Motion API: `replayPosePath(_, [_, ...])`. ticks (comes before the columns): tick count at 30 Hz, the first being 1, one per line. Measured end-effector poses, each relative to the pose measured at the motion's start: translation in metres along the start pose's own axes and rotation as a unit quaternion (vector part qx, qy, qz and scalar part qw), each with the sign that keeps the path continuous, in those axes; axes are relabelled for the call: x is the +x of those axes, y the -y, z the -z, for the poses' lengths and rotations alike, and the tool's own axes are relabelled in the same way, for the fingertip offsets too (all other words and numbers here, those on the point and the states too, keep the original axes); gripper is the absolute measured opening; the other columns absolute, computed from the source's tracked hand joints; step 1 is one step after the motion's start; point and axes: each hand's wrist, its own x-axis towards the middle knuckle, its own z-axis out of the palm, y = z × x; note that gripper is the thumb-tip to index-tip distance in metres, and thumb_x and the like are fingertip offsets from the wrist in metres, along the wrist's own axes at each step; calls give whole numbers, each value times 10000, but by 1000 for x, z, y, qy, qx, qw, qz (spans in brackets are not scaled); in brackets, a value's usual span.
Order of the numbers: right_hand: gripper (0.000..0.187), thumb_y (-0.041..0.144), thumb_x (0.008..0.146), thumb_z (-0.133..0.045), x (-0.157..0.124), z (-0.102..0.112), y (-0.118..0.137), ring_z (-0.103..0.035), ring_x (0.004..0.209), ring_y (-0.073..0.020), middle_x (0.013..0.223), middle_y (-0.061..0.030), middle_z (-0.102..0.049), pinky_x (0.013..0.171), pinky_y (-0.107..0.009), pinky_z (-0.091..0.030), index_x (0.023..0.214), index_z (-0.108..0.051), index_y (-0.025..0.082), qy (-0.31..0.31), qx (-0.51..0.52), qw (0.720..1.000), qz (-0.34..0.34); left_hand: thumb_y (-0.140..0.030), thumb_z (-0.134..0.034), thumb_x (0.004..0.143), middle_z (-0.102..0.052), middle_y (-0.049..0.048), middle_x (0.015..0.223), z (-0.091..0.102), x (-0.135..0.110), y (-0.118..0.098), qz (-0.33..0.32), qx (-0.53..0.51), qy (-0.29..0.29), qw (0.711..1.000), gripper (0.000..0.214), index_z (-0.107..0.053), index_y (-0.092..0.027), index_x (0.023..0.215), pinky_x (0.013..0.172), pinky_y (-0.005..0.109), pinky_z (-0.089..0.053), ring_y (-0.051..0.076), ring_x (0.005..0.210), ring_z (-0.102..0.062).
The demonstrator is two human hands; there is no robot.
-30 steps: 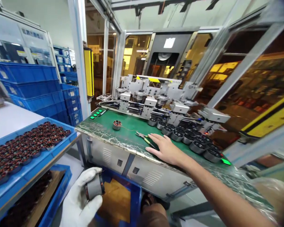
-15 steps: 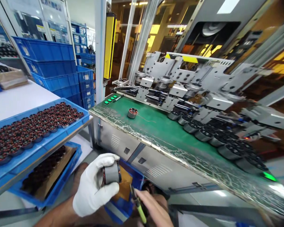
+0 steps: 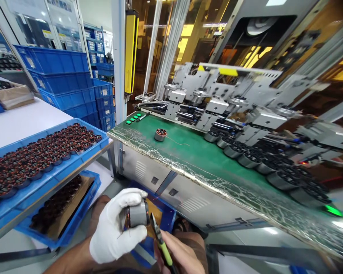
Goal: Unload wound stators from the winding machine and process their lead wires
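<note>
In a white glove, my left hand (image 3: 110, 230) is closed around a grey motor stator (image 3: 137, 215) with copper windings, held sideways by thumb and fingers. Thin loose wires stick out below it near the palm. My bare right hand (image 3: 181, 249) grips cutting pliers (image 3: 163, 246) with yellow-green and black handles. Their dark jaws point up, close to the stator's right end and apart from it. A single stator (image 3: 160, 134) with one long wire trailing right stands on the green mat (image 3: 185, 156) of the machine bench.
A blue tray (image 3: 104, 143) full of stators is at left, with another blue tray (image 3: 60, 243) below. A blue bin (image 3: 168, 213) sits under my hands. Grey stators (image 3: 281, 179) line the bench's right side before machine fixtures (image 3: 215, 107). Blue crates (image 3: 58, 80) stand behind.
The pliers have come up and left, nearer the stator's end. My left hand has shifted slightly right with the stator. The view has moved a little.
</note>
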Motion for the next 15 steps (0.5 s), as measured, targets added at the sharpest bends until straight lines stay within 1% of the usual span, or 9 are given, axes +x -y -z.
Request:
replayPosePath(2, [691, 121, 864, -472, 4, 4, 0, -646, 635, -144, 851, -36, -662, 633, -203, -558, 1528, -318, 232, 8, 22, 1000, -11, -231, -770, 803, -655, 75, 1249, 1, -2, 0, -11, -16, 18, 1000, 485, -613, -294, 1258, 981, 269, -556, 205, 1159, -664])
replayPosePath(3, [680, 143, 871, -471, 6, 6, 1, -660, 667, -155, 886, -50, -671, 656, -213, -568, 1528, -315, 226, 10, 22, 1000, -18, -234, -765, 807, -646, 77, 1256, 1, -4, 0, -18, -20, 27, 999, 495, -603, -297, 1271, 983, 277, -557, 209, 1163, -661])
replayPosePath(6, [654, 180, 876, -465, 10, 12, 8, -705, 900, -220, 1112, -138, -670, 783, -258, -592, 1516, -333, 182, 26, -16, 999, -21, -233, -760, 803, -630, 91, 1265, 4, -8, 1, -36, -2, 44, 998, 526, -583, -300, 1294, 992, 306, -556, 228, 1175, -653])
replayPosePath(8, [643, 187, 870, -463, 11, 14, 12, -688, 1048, -264, 1256, -181, -623, 855, -293, -590, 1503, -353, 159, 38, -47, 998, -27, -237, -762, 796, -628, 103, 1265, 5, -8, 1, -40, 24, 49, 998, 540, -576, -303, 1299, 993, 332, -555, 244, 1176, -650])
replayPosePath(9, [635, 200, 872, -464, 10, 14, 12, -675, 1094, -283, 1285, -190, -608, 873, -308, -589, 1497, -364, 148, 43, -58, 997, -26, -243, -765, 791, -629, 108, 1263, 6, -8, 1, -41, 34, 53, 997, 547, -573, -305, 1299, 984, 342, -558, 252, 1166, -653])
replayPosePath(10, [625, 211, 879, -462, 9, 14, 11, -668, 1114, -293, 1283, -192, -610, 872, -314, -592, 1494, -374, 139, 43, -67, 997, -22, -247, -767, 785, -631, 111, 1256, 6, -7, 0, -41, 42, 60, 996, 551, -571, -306, 1296, 967, 346, -564, 255, 1146, -661])
replayPosePath(12, [609, 209, 898, -463, 5, 13, 7, -690, 1059, -275, 1201, -170, -652, 816, -283, -603, 1498, -386, 142, 33, -81, 996, -13, -234, -765, 774, -647, 112, 1227, 7, -3, -2, -44, 51, 81, 994, 548, -572, -308, 1282, 923, 335, -575, 251, 1097, -679])
replayPosePath(15, [627, 148, 903, -450, 1, 8, -2, -714, 836, -195, 987, -95, -699, 710, -217, -600, 1523, -368, 192, 30, -66, 997, -16, -215, -756, 770, -664, 108, 1195, 8, -3, -6, -48, 57, 99, 992, 536, -575, -301, 1267, 897, 312, -577, 243, 1067, -691])
